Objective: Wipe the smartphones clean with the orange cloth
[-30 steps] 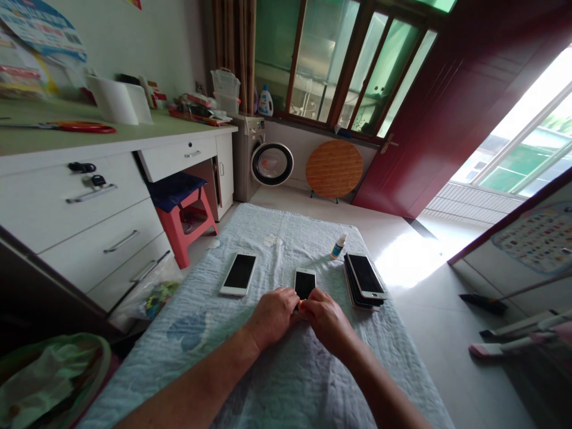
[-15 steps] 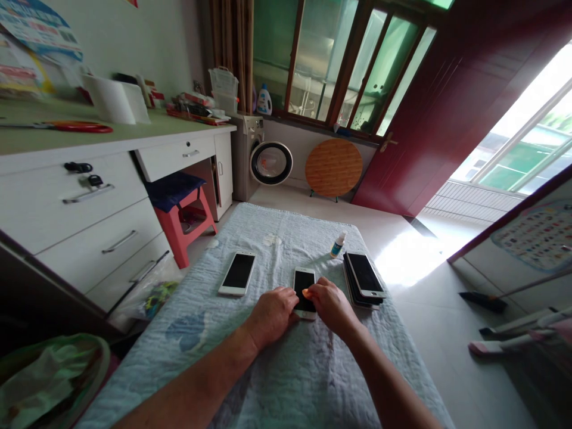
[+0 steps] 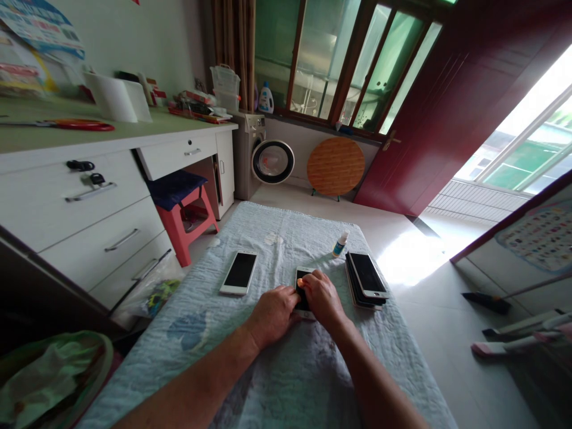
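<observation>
A white phone (image 3: 302, 275) lies face up in the middle of the light blue quilted cloth (image 3: 277, 369). My left hand (image 3: 271, 313) rests with curled fingers against the phone's left lower edge, steadying it. My right hand (image 3: 319, 298) lies over the screen, fingers pinched on a small orange thing (image 3: 300, 281) pressed to the glass. Most of the phone is hidden under my hands. Another white phone (image 3: 239, 272) lies to the left. A stack of phones (image 3: 365, 279) sits to the right, with a small bottle (image 3: 340, 245) behind it.
White drawers (image 3: 89, 220) and a desk run along the left, with a red stool (image 3: 184, 217) under it. A green bag (image 3: 49, 372) sits at the lower left. A washing machine (image 3: 263, 158) and a round wooden board (image 3: 335, 167) stand at the far wall. Tiled floor lies to the right.
My right hand has slid up the phone's screen from its lower end to its upper part, carrying the small orange thing. My left hand has stayed at the phone's lower left edge.
</observation>
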`<state>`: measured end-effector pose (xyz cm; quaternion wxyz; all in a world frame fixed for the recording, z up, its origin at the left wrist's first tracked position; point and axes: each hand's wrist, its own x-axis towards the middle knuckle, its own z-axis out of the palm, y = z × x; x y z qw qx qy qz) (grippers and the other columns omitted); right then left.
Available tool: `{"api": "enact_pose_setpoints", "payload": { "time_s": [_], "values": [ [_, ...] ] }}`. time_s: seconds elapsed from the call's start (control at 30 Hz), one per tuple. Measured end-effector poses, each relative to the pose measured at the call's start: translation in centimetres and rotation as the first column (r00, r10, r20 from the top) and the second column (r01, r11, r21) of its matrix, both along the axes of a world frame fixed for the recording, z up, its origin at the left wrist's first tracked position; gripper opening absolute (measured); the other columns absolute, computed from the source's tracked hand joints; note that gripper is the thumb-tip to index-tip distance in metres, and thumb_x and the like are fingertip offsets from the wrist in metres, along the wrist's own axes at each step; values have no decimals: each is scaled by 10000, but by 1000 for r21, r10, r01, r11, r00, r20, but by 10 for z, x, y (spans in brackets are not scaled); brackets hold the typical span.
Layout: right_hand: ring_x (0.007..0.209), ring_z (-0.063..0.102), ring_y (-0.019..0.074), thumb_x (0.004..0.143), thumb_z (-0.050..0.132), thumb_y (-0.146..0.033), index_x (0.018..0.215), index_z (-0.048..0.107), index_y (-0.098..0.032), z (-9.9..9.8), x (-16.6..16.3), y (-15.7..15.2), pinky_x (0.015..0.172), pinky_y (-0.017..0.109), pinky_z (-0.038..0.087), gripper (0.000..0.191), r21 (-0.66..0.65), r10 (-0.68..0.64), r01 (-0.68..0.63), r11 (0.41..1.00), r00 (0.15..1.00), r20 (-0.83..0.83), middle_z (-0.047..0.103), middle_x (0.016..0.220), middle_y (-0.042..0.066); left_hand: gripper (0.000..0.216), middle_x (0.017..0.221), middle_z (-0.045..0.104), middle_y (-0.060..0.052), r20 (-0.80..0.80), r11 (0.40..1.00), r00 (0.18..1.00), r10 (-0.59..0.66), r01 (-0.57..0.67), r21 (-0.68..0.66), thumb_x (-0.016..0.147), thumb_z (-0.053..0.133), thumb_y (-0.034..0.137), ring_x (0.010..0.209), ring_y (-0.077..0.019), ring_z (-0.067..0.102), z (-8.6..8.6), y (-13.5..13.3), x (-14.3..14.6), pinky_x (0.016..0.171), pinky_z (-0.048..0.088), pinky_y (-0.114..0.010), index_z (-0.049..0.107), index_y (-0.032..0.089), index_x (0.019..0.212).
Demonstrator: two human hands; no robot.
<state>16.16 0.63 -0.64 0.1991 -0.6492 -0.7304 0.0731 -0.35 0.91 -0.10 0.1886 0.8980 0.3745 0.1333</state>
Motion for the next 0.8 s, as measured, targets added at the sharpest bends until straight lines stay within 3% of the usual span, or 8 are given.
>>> {"api": "enact_pose_setpoints", "payload": {
  "time_s": [0.13,0.33,0.5,0.63,0.8],
  "values": [
    [853,533,162,924,522,-132,818,672,-189,-5,-4,0,798,245,378,193,49,7,-6,999,1000,-10,599,865,35,162,1063,664,-40,32,1000,999,3,-2,-22,861,632,271,1022,-239,610,0,0,0,906,473,-327,633,219,1015],
    [839,528,159,917,534,-115,813,687,-185,-4,-2,-3,804,255,401,198,65,115,-111,992,992,-60,598,868,38,490,1255,604,-93,86,997,995,48,-42,-68,811,676,272,1172,-264,563,-2,1,0,1015,437,-377,490,201,1258],
    [821,540,147,888,537,-70,810,691,-176,-3,2,-6,792,249,417,202,36,172,-168,985,974,-148,591,839,30,495,1271,587,-106,130,996,990,55,-46,-70,802,696,262,1175,-266,568,-6,1,0,1013,446,-387,474,198,1240],
    [817,543,138,873,539,-60,823,706,-180,-1,2,-10,795,241,415,213,33,202,-200,979,964,-174,586,836,24,643,1320,549,-134,161,994,983,86,-74,-76,805,708,317,1221,-278,542,-10,2,0,1032,437,-404,381,189,1343],
    [806,545,129,795,519,1,753,687,-179,4,-3,-14,771,224,410,250,1,266,-271,963,944,-197,589,829,16,657,1343,557,-121,137,997,990,39,-30,-74,829,685,348,1220,-279,538,-10,5,-2,1040,429,-406,367,197,1384]
  ]
}}
